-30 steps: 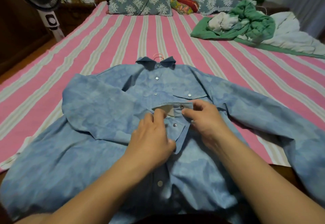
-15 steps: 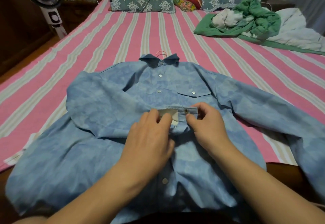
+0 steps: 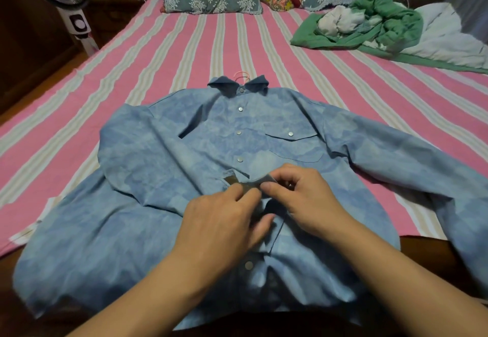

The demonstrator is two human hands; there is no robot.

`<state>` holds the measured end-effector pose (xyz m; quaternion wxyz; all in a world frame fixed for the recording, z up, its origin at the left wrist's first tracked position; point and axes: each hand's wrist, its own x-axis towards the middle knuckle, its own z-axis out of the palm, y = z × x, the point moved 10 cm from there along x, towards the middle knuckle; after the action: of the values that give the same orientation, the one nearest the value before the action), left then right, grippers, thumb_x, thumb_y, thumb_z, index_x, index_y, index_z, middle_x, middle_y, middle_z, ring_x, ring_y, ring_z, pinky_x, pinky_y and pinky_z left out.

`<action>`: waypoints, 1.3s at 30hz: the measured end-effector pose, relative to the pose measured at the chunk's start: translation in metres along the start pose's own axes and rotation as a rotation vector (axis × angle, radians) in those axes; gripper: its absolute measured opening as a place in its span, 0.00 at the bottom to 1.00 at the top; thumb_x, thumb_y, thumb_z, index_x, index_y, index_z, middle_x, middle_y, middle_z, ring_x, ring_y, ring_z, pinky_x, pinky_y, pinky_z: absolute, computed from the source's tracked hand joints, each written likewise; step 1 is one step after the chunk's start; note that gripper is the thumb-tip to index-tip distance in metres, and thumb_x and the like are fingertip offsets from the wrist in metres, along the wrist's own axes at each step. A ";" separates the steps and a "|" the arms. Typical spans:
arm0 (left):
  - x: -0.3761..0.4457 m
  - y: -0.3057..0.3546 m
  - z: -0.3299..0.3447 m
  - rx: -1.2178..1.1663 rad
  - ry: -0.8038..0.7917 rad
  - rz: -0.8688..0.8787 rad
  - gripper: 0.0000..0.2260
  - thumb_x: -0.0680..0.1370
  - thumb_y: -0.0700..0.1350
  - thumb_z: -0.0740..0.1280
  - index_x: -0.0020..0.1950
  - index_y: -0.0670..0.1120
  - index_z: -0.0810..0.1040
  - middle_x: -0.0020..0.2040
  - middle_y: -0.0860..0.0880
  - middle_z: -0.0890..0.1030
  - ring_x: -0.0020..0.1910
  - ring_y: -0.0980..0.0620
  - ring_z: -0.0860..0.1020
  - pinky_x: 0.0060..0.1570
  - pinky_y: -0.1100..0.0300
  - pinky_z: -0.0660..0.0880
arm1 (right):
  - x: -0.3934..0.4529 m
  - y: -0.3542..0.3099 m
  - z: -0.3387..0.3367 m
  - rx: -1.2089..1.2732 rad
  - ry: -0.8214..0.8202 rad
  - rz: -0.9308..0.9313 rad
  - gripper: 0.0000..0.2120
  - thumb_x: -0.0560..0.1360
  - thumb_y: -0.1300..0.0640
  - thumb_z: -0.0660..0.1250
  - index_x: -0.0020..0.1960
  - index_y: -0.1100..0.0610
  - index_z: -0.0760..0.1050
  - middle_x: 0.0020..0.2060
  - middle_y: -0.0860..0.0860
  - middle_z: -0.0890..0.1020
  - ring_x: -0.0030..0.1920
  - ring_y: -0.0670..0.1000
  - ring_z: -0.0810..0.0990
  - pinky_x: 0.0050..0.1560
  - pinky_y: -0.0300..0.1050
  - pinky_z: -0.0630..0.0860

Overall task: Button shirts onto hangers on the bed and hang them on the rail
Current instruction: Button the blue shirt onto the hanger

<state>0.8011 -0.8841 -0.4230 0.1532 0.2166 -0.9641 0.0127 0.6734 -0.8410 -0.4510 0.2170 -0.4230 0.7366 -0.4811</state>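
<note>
Denim shirt (image 3: 184,178) lies flat on striped bed (image 3: 184,46), collar at 12, placket running 12–6, pink hanger hook (image 3: 241,74) poking out at collar. Left hand (image 3: 224,220) & right hand (image 3: 303,196) both pinch placket edges mid-chest; next snap sits btwn them, closed snaps toward 12.

Only the pink wire hanger's hook (image 3: 241,74) shows above the collar of the pale blue snap-front shirt (image 3: 148,178); the snap under the fingers (image 3: 272,186) is hidden, perhaps unfastened.
</note>
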 end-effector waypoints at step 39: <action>-0.037 -0.008 -0.034 -0.123 0.405 0.177 0.09 0.76 0.33 0.69 0.37 0.41 0.79 0.35 0.46 0.74 0.32 0.44 0.70 0.29 0.47 0.68 | -0.019 -0.018 0.028 0.069 -0.308 -0.014 0.09 0.77 0.59 0.72 0.41 0.47 0.82 0.36 0.38 0.82 0.37 0.37 0.78 0.44 0.30 0.71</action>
<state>0.8456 -0.8730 -0.4024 0.3549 0.1144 -0.9278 0.0107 0.7119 -0.8432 -0.4487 0.3383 -0.4893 0.6745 -0.4371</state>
